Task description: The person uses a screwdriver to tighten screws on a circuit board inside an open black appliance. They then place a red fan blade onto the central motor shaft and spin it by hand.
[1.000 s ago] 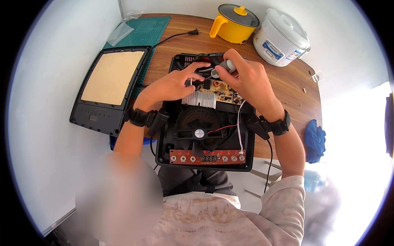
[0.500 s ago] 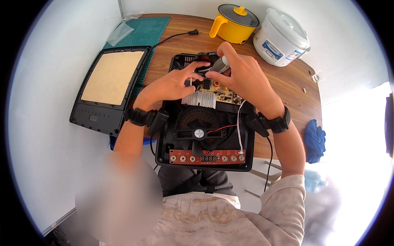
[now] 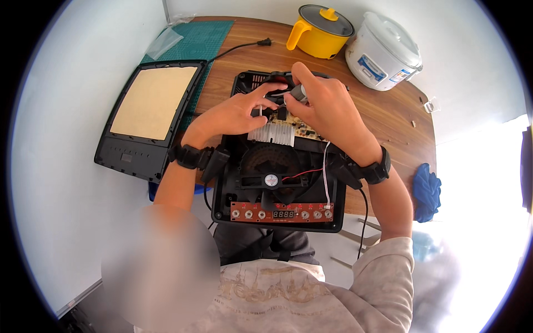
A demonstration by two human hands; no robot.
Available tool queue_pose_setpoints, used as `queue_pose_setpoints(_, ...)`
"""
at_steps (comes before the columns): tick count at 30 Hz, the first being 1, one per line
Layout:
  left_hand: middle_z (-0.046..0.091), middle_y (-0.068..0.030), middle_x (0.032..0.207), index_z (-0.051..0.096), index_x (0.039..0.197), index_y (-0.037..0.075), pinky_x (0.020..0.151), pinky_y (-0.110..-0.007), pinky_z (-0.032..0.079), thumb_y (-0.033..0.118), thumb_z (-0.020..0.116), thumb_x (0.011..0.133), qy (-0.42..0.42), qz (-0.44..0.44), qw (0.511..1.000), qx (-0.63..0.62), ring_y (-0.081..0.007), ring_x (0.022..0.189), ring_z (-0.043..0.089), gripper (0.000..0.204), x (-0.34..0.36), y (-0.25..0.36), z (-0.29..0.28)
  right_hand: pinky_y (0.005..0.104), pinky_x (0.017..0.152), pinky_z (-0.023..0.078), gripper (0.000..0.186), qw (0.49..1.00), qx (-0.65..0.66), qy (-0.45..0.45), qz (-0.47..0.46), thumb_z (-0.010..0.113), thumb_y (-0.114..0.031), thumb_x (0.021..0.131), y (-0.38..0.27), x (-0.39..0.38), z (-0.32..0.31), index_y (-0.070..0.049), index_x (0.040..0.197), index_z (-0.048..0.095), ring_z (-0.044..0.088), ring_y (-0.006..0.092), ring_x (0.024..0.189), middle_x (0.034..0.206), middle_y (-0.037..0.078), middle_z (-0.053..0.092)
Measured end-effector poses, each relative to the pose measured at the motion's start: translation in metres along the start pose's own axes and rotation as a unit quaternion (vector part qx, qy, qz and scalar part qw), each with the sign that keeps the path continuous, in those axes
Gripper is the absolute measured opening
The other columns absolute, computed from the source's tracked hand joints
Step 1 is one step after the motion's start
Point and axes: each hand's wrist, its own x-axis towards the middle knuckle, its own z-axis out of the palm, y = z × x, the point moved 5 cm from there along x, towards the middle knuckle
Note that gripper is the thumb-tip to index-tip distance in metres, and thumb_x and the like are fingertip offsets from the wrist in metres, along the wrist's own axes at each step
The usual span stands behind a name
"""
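An opened induction cooker base (image 3: 222,206) lies in front of me, with its inside facing up. My right hand (image 3: 328,108) grips a screwdriver (image 3: 298,93) by its grey handle, over the far part of the green-brown circuit board (image 3: 306,131). The screwdriver's tip is hidden. Beside it, my left hand (image 3: 242,112) rests with its thumb and fingers apart, the fingertips close to the tool. A thin white wire shows between that thumb and the fingers. Nearer me are a ribbed silver heat sink (image 3: 272,134), a black fan (image 3: 271,181) and a red-brown control board (image 3: 255,214).
The cooker's detached top panel (image 3: 152,104) lies at the left, partly on a green cutting mat (image 3: 208,34). Behind stand a yellow pot (image 3: 320,38) and a white rice cooker (image 3: 383,53). A plugged cord (image 3: 244,46) crosses the tabletop. Blue cloth (image 3: 426,191) hangs at the right edge.
My right hand has turned slightly around the screwdriver handle, and its fingers cover more of it. My left hand stays nearly in place. The whole view has shifted a little.
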Motion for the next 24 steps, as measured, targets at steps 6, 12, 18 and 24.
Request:
queue_pose_setpoints(6, 0.068, -0.0179, 0.131, 0.027, 0.158, 0.022, 0.098, -0.046, 0.052, 0.008, 0.062, 0.09, 0.007, -0.004, 1.0, 0.005, -0.0387, 0.118, 0.065, 0.078, -0.001, 0.001, 0.0, 0.0462, 0.062, 0.052, 0.031, 1.0, -0.001, -0.011, 0.013, 0.07, -0.013, 0.088, 0.004, 0.006, -0.002, -0.002, 0.106, 0.048, 0.065, 0.0405, 0.068, 0.069, 0.017, 0.065)
queue_pose_setpoints(12, 0.069, -0.0153, 0.131, 0.025, 0.158, 0.021, 0.096, -0.044, 0.054, 0.009, 0.063, 0.091, 0.004, -0.017, 0.999, 0.031, -0.0348, 0.117, 0.066, 0.078, -0.001, 0.001, 0.0, 0.0484, 0.064, 0.052, 0.027, 1.0, 0.004, -0.015, 0.002, 0.069, -0.012, 0.086, 0.005, 0.013, -0.002, -0.003, 0.105, 0.051, 0.064, 0.0424, 0.069, 0.068, 0.018, 0.065)
queue_pose_setpoints(18, 0.069, -0.0127, 0.132, 0.022, 0.159, 0.018, 0.095, -0.043, 0.057, 0.01, 0.064, 0.091, -0.003, -0.034, 0.999, 0.034, -0.0333, 0.118, 0.066, 0.08, -0.001, 0.003, 0.001, 0.05, 0.065, 0.051, 0.026, 1.0, -0.012, -0.016, 0.01, 0.069, -0.015, 0.087, 0.005, 0.014, -0.003, -0.003, 0.104, 0.053, 0.064, 0.0432, 0.069, 0.068, 0.018, 0.064)
queue_pose_setpoints(24, 0.068, -0.0148, 0.132, 0.019, 0.159, 0.016, 0.095, -0.044, 0.055, 0.01, 0.065, 0.09, 0.019, 0.004, 0.998, 0.057, -0.0382, 0.118, 0.065, 0.083, 0.001, -0.005, 0.0, 0.0488, 0.058, 0.051, 0.03, 0.996, -0.085, 0.0, 0.0, 0.067, -0.024, 0.089, 0.003, 0.02, 0.001, -0.001, 0.102, 0.054, 0.063, 0.04, 0.059, 0.063, 0.017, 0.064)
